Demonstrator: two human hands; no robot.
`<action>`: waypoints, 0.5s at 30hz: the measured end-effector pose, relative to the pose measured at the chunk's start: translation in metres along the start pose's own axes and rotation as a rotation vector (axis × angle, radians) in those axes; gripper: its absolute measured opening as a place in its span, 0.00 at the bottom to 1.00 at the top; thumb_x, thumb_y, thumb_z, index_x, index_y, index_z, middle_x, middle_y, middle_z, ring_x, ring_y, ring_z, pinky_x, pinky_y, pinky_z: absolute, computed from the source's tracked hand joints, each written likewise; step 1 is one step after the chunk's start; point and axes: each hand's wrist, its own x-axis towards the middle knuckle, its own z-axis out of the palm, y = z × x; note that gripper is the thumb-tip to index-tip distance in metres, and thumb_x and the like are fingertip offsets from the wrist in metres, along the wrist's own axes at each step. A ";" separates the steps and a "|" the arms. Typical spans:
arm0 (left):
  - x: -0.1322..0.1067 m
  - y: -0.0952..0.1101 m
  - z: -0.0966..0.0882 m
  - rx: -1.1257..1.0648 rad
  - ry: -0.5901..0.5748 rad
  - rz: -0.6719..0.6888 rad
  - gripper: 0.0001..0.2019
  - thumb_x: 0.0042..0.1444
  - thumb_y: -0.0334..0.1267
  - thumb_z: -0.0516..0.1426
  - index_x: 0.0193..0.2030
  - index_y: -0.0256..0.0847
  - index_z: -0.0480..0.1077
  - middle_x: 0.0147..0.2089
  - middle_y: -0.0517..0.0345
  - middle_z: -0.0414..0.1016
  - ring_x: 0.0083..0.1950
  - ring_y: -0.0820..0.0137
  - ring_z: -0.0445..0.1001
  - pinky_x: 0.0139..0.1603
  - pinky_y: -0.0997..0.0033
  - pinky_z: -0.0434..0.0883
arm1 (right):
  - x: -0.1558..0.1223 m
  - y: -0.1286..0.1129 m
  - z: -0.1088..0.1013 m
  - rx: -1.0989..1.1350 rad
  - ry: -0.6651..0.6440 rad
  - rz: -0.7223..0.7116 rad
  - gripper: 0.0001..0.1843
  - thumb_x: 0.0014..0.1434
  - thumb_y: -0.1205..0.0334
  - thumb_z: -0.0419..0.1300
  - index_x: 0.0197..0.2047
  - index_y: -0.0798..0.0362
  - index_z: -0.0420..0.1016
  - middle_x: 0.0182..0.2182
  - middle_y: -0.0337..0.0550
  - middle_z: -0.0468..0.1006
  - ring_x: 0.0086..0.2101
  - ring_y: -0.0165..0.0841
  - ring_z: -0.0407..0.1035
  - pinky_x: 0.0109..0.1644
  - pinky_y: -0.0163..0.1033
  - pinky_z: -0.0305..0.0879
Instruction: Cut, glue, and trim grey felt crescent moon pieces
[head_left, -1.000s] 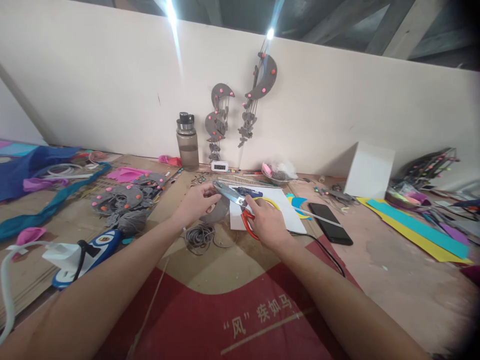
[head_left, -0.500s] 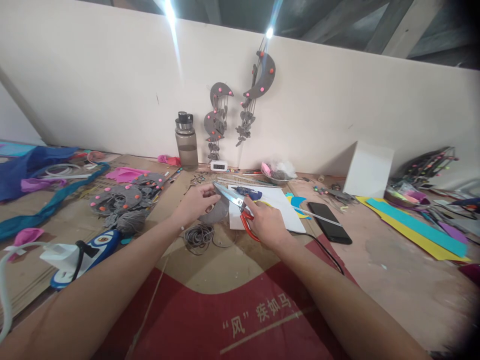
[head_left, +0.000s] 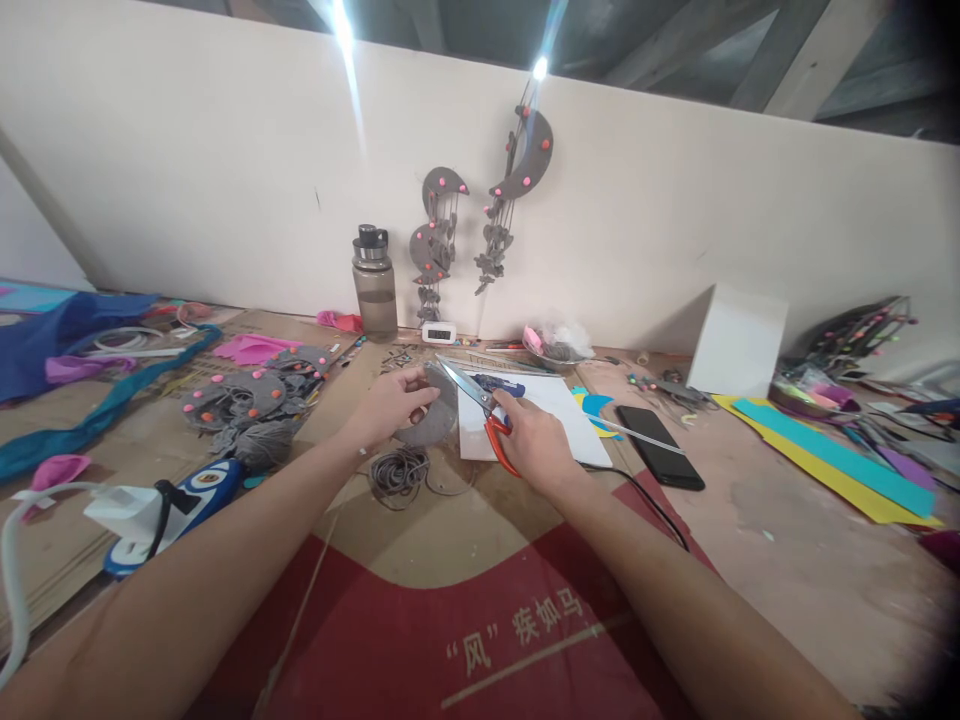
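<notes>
In the head view my right hand [head_left: 536, 435] is closed around the orange-red handles of a pair of scissors [head_left: 471, 388]. Their blades point up and to the left, close together, along the right side of a rounded grey felt piece [head_left: 429, 422]. My left hand [head_left: 394, 405] pinches that felt piece at its left edge, partly covering it. Just below lies a coil of grey cord [head_left: 397, 475] on the cardboard. Beyond the scissors, a dark blue glue gun [head_left: 501, 386] rests on a white sheet [head_left: 559, 410].
A water bottle [head_left: 374, 295] and small digital clock [head_left: 439, 333] stand by the wall, where grey moon-shaped hangings [head_left: 532, 150] hang. A phone [head_left: 660, 447] lies right, near coloured sheets [head_left: 832, 455]. Grey decorated pieces [head_left: 236, 400] and a power strip [head_left: 199, 505] are left.
The scissors have swung so that their blades moved right, off the felt piece's top, showing more of the felt. My left hand has stayed nearly in place.
</notes>
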 end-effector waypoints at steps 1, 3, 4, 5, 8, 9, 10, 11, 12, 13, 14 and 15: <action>0.000 0.000 0.000 -0.010 -0.004 -0.002 0.10 0.50 0.41 0.60 0.37 0.39 0.70 0.25 0.64 0.65 0.21 0.77 0.60 0.22 0.76 0.54 | 0.000 0.000 0.000 -0.006 0.005 -0.001 0.20 0.63 0.61 0.51 0.59 0.47 0.63 0.44 0.45 0.77 0.41 0.38 0.72 0.37 0.37 0.59; 0.000 0.000 0.000 -0.030 -0.016 -0.004 0.10 0.50 0.41 0.60 0.37 0.39 0.70 0.26 0.63 0.66 0.21 0.77 0.59 0.22 0.76 0.54 | 0.000 0.000 0.000 -0.030 0.005 -0.010 0.20 0.63 0.62 0.51 0.59 0.48 0.64 0.44 0.46 0.76 0.43 0.38 0.71 0.39 0.37 0.60; 0.000 0.000 0.000 -0.038 -0.021 -0.005 0.10 0.50 0.41 0.60 0.37 0.39 0.70 0.26 0.63 0.66 0.21 0.78 0.59 0.22 0.76 0.54 | 0.000 0.000 0.000 -0.046 0.001 -0.015 0.20 0.63 0.63 0.52 0.59 0.48 0.64 0.44 0.47 0.76 0.43 0.38 0.71 0.40 0.37 0.60; 0.000 0.001 0.000 -0.042 -0.024 -0.007 0.10 0.50 0.41 0.60 0.37 0.39 0.69 0.26 0.64 0.65 0.21 0.78 0.59 0.22 0.76 0.54 | 0.000 0.000 0.000 -0.061 -0.006 -0.020 0.21 0.63 0.63 0.51 0.59 0.48 0.63 0.44 0.47 0.76 0.43 0.38 0.71 0.40 0.37 0.60; -0.002 0.003 0.000 -0.028 -0.027 -0.010 0.10 0.49 0.41 0.60 0.36 0.39 0.69 0.26 0.65 0.64 0.22 0.78 0.60 0.22 0.76 0.54 | -0.001 -0.002 -0.002 -0.105 -0.029 -0.025 0.20 0.64 0.63 0.50 0.59 0.48 0.63 0.43 0.46 0.76 0.42 0.38 0.71 0.37 0.37 0.59; -0.002 0.004 0.001 -0.021 -0.032 -0.009 0.10 0.49 0.41 0.60 0.36 0.39 0.70 0.25 0.65 0.63 0.22 0.78 0.60 0.22 0.76 0.54 | -0.002 -0.002 -0.003 -0.118 -0.036 -0.026 0.20 0.64 0.63 0.49 0.59 0.48 0.63 0.43 0.46 0.76 0.41 0.38 0.71 0.36 0.37 0.59; -0.003 0.004 0.001 -0.016 -0.040 -0.008 0.10 0.49 0.41 0.60 0.37 0.39 0.70 0.25 0.65 0.63 0.22 0.77 0.60 0.22 0.76 0.55 | -0.002 -0.003 -0.005 -0.129 -0.045 -0.025 0.19 0.65 0.62 0.49 0.59 0.47 0.63 0.43 0.46 0.76 0.41 0.37 0.71 0.36 0.37 0.58; -0.003 0.005 0.001 -0.014 -0.048 -0.007 0.10 0.50 0.41 0.60 0.37 0.40 0.70 0.25 0.65 0.64 0.22 0.77 0.60 0.22 0.76 0.55 | -0.002 -0.004 -0.006 -0.137 -0.054 -0.023 0.19 0.66 0.62 0.48 0.59 0.47 0.63 0.43 0.46 0.76 0.41 0.37 0.71 0.36 0.37 0.58; -0.003 0.005 0.001 -0.015 -0.054 -0.007 0.10 0.50 0.41 0.60 0.37 0.40 0.70 0.25 0.65 0.64 0.22 0.77 0.60 0.23 0.76 0.55 | -0.002 -0.004 -0.006 -0.145 -0.065 -0.019 0.19 0.66 0.61 0.48 0.60 0.47 0.63 0.43 0.46 0.76 0.41 0.37 0.71 0.35 0.37 0.58; -0.003 0.006 0.001 -0.019 -0.058 -0.007 0.10 0.50 0.41 0.59 0.38 0.40 0.71 0.25 0.65 0.64 0.22 0.77 0.59 0.23 0.76 0.55 | -0.002 -0.004 -0.007 -0.150 -0.075 -0.017 0.19 0.66 0.61 0.48 0.60 0.47 0.62 0.43 0.46 0.76 0.41 0.37 0.71 0.35 0.37 0.58; -0.003 0.005 0.001 -0.026 -0.061 -0.008 0.10 0.50 0.41 0.59 0.38 0.40 0.71 0.25 0.65 0.64 0.22 0.77 0.59 0.23 0.76 0.55 | -0.002 -0.004 -0.007 -0.155 -0.081 -0.016 0.19 0.66 0.61 0.48 0.60 0.47 0.62 0.43 0.46 0.76 0.41 0.37 0.71 0.35 0.37 0.58; -0.003 0.005 0.000 -0.035 -0.064 -0.007 0.11 0.50 0.41 0.59 0.39 0.40 0.71 0.25 0.65 0.64 0.22 0.78 0.59 0.22 0.76 0.54 | -0.002 -0.004 -0.007 -0.158 -0.082 -0.018 0.19 0.66 0.60 0.48 0.60 0.47 0.62 0.43 0.46 0.76 0.41 0.37 0.71 0.35 0.37 0.58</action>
